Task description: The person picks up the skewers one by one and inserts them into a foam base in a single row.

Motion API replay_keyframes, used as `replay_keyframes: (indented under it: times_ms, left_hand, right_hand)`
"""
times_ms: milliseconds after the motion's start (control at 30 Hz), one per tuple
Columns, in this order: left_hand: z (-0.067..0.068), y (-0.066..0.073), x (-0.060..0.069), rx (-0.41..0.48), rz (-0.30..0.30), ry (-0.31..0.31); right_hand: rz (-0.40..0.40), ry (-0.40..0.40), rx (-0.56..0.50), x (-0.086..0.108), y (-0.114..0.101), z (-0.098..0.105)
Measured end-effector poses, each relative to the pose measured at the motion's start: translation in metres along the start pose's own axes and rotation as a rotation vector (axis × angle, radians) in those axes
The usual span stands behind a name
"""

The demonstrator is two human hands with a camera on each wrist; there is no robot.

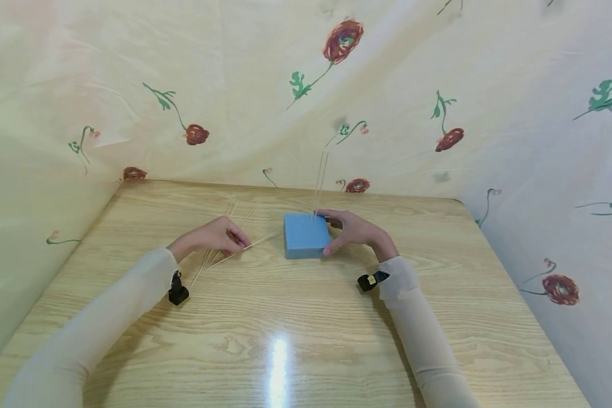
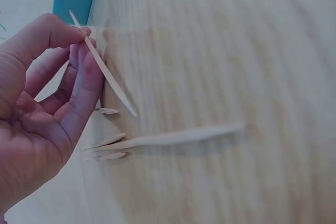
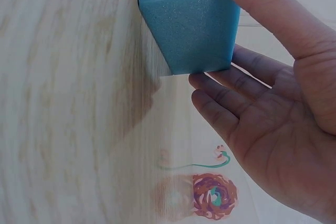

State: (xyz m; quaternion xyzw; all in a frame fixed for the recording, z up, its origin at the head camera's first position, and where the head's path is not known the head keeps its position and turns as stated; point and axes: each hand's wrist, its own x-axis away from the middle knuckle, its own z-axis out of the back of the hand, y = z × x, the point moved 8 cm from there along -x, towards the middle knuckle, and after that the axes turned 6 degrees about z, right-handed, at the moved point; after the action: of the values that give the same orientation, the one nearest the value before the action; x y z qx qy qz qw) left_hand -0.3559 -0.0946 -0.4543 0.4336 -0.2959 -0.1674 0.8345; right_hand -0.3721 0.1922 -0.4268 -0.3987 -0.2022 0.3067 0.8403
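Note:
A blue foam block (image 1: 306, 232) lies on the wooden table, with two thin sticks (image 1: 321, 181) standing upright from its back right part. My right hand (image 1: 354, 229) holds the block's right side, thumb at the front and fingers at the back; the right wrist view shows the hand (image 3: 283, 98) against the block (image 3: 191, 24). To the left of the block, my left hand (image 1: 221, 235) pinches a thin wooden stick (image 1: 265, 239) between thumb and finger. That stick (image 2: 110, 77) is slanted in the left wrist view, its pointed end free.
Several loose sticks (image 1: 204, 266) lie crossed on the table (image 1: 224, 340) under and around the left hand. A pale cloth (image 1: 255, 85) with red flowers hangs behind the table and along both sides. Each wrist wears a small black camera.

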Motion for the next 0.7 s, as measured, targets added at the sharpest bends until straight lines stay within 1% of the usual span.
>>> replay_keyframes:
  times_ms: [167, 333, 400, 567, 700]
  left_hand:
    - [-0.0004, -0.0009, 0.0007, 0.029, -0.015, 0.018]
    - [-0.0031, -0.0006, -0.0002, 0.044, -0.036, 0.008]
    - [-0.0041, 0.0003, -0.0005, 0.043, -0.047, 0.005]
    - [-0.0055, 0.0014, -0.0002, 0.04, -0.052, 0.003]
    - [-0.0054, 0.0028, 0.0024, 0.031, -0.058, -0.001]
  right_hand:
    - [0.002, 0.0, -0.004, 0.0001, 0.0006, 0.0002]
    - [-0.001, 0.001, 0.001, 0.0004, 0.0008, 0.0008]
    - [-0.004, 0.002, 0.004, 0.0006, 0.001, 0.0009]
    - [-0.006, 0.003, -0.003, 0.0005, 0.0015, 0.001]
    - [0.001, 0.001, -0.011, 0.0, 0.0013, 0.001]
